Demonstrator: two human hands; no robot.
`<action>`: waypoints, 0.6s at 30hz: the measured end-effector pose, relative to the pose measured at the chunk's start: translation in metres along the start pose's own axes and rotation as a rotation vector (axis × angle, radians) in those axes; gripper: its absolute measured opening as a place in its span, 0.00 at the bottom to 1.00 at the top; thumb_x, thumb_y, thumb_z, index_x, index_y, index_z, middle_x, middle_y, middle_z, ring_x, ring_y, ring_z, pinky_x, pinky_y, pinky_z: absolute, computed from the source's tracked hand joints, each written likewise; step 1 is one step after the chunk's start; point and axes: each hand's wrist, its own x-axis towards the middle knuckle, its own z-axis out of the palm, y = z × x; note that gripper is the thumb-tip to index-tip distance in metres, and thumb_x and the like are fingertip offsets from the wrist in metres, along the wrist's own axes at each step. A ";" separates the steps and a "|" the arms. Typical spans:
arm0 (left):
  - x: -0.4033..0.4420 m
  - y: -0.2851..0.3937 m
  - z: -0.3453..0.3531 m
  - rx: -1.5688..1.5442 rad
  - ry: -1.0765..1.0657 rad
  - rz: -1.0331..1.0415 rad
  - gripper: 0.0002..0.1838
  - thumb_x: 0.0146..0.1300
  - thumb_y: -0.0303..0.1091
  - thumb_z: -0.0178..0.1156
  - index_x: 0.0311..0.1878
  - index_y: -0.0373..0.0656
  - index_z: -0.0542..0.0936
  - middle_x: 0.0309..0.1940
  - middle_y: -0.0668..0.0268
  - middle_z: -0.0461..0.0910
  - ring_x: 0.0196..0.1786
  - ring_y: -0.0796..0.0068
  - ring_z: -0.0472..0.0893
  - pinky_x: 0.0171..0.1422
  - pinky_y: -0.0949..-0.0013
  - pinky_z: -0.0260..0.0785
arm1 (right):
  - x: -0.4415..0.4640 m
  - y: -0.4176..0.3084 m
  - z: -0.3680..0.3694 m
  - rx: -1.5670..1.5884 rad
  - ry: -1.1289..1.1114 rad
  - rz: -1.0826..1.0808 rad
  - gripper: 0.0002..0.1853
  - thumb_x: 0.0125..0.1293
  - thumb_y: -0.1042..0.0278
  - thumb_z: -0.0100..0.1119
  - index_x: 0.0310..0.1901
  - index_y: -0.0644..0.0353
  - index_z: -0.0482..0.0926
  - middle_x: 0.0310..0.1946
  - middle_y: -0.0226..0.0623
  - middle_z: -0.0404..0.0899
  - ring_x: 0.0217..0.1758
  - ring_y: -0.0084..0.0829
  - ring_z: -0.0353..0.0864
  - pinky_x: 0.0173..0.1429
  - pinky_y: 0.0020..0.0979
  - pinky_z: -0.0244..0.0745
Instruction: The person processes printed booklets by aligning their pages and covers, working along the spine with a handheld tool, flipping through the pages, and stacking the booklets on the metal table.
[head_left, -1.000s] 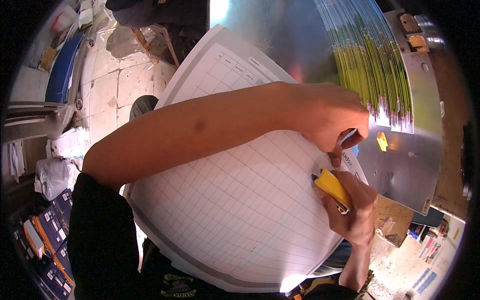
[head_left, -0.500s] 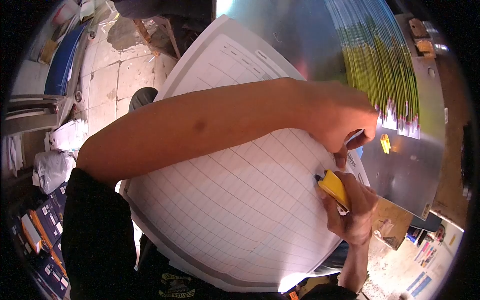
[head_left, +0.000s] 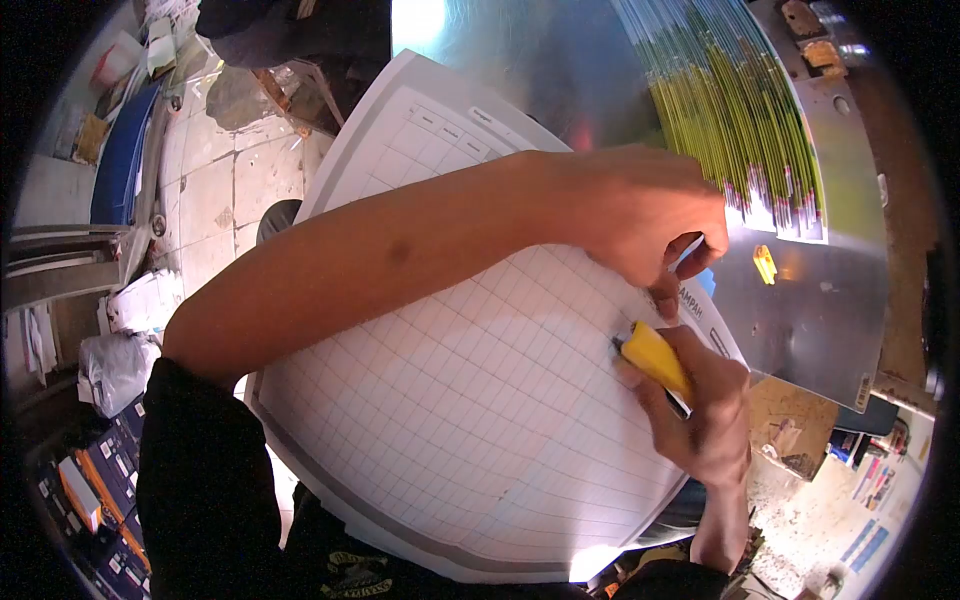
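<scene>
Large white sheets printed with a ruled grid lie across my lap and against the metal table. My left arm reaches over them from the left. At their right edge my left hand is curled, thumb and fingers closed on the paper's margin, though the fingertips are partly hidden. Just below it, my right hand grips a small yellow stapler. The stapler's dark front end is over the sheets near the right margin, close to my left thumb.
A fanned row of green-and-blue printed booklets lies on the metal table. A small yellow object sits near them. Dark boxes and a plastic bag are at the left, above a tiled floor.
Both hands and the stapler appear slightly further left in view, as do the table and booklets. My right hand still grips the stapler near the sheets' right edge.
</scene>
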 end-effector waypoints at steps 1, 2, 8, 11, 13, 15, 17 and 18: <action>0.000 -0.001 0.000 0.003 0.001 0.000 0.17 0.48 0.38 0.81 0.35 0.41 0.82 0.24 0.63 0.83 0.31 0.65 0.85 0.36 0.61 0.73 | -0.003 0.001 0.003 -0.116 0.036 -0.073 0.10 0.63 0.76 0.70 0.42 0.66 0.80 0.27 0.42 0.82 0.26 0.34 0.84 0.31 0.33 0.75; 0.000 -0.002 0.000 -0.001 0.011 0.018 0.18 0.48 0.39 0.81 0.35 0.41 0.82 0.24 0.63 0.83 0.31 0.65 0.85 0.35 0.61 0.73 | -0.004 0.002 0.004 -0.230 0.068 -0.145 0.11 0.62 0.77 0.71 0.44 0.64 0.80 0.28 0.45 0.83 0.27 0.42 0.86 0.31 0.37 0.78; -0.001 -0.003 0.001 -0.027 0.012 0.012 0.17 0.48 0.38 0.80 0.35 0.41 0.83 0.24 0.62 0.83 0.31 0.65 0.85 0.35 0.61 0.73 | 0.000 0.008 0.002 -0.146 0.039 -0.135 0.12 0.60 0.75 0.73 0.44 0.63 0.80 0.29 0.45 0.83 0.27 0.44 0.86 0.30 0.37 0.78; -0.001 -0.001 0.000 -0.031 0.013 0.011 0.16 0.49 0.36 0.80 0.35 0.41 0.83 0.24 0.62 0.83 0.31 0.65 0.85 0.35 0.61 0.73 | 0.007 0.006 -0.005 -0.077 0.007 -0.124 0.11 0.60 0.74 0.74 0.42 0.64 0.83 0.29 0.45 0.84 0.27 0.40 0.87 0.29 0.34 0.77; -0.002 -0.001 0.000 -0.032 0.007 0.008 0.15 0.49 0.35 0.79 0.35 0.41 0.83 0.25 0.62 0.83 0.31 0.64 0.85 0.35 0.61 0.73 | 0.011 0.009 -0.006 0.000 0.008 -0.094 0.10 0.60 0.74 0.75 0.42 0.65 0.84 0.28 0.44 0.85 0.26 0.36 0.86 0.30 0.33 0.77; -0.002 -0.001 0.000 -0.033 0.014 0.006 0.16 0.49 0.35 0.79 0.35 0.40 0.82 0.24 0.61 0.83 0.31 0.64 0.85 0.36 0.61 0.74 | 0.012 0.013 -0.008 0.078 0.008 -0.062 0.10 0.60 0.74 0.75 0.41 0.66 0.85 0.28 0.42 0.85 0.25 0.32 0.86 0.30 0.32 0.77; -0.002 -0.002 0.001 -0.049 0.000 0.005 0.15 0.50 0.34 0.78 0.35 0.39 0.82 0.24 0.61 0.83 0.31 0.64 0.85 0.35 0.62 0.74 | 0.012 0.015 -0.010 0.255 -0.075 0.106 0.09 0.63 0.74 0.74 0.42 0.69 0.85 0.26 0.37 0.85 0.24 0.23 0.83 0.27 0.28 0.75; -0.002 -0.001 0.000 -0.064 -0.010 0.004 0.15 0.51 0.34 0.78 0.36 0.39 0.82 0.24 0.60 0.82 0.31 0.64 0.84 0.35 0.62 0.74 | 0.012 0.015 -0.011 0.258 -0.073 0.111 0.09 0.63 0.74 0.74 0.42 0.69 0.85 0.26 0.37 0.85 0.24 0.23 0.83 0.27 0.28 0.75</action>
